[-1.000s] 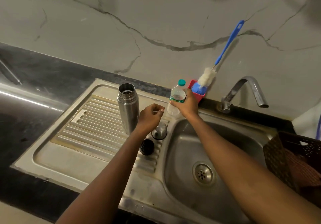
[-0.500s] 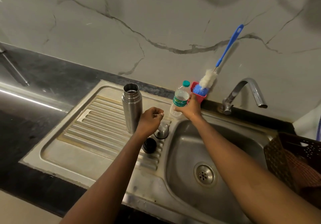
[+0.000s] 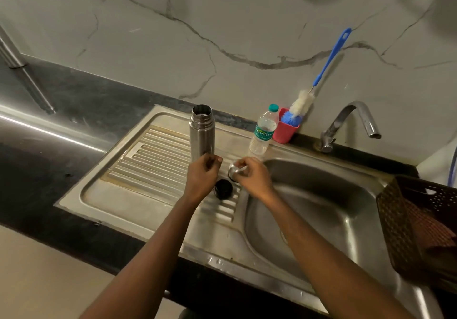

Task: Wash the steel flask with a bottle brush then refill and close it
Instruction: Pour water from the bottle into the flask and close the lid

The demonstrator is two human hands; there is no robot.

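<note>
**Two hands waiting at the foot of the open flask**

The flask (image 3: pixel 201 133) is standing upright on the ribbed drainboard (image 3: pixel 148 160), left of centre in the frame, its open mouth pointing straight up. The left hand (image 3: pixel 201 176) is hanging just in front of the flask's base, fingers curling in toward the thumb. Whether it is pinching anything, or touching the steel, I cannot tell. The right hand (image 3: pixel 251 175) is sitting just to its right, fingers curling over the small steel cap (image 3: pixel 233 170) near the edge of the basin (image 3: pixel 321 207). The black stopper (image 3: pixel 223 189) is lying just below, between the two hands.

The brush (image 3: pixel 300 104) is leaning in a red cup (image 3: pixel 286 129) at the upper right (blue handle slanting up and to the right), with a water bottle (image 3: pixel 263 130) just left of it.

The flask is lying directly above the left hand in the frame, so that hand is probably the one to steady it. The brush is lying up and to the right of the right hand, making that the nearer one to fetch it. With the flask's long axis vertical, the brush would be entering from above.
</note>
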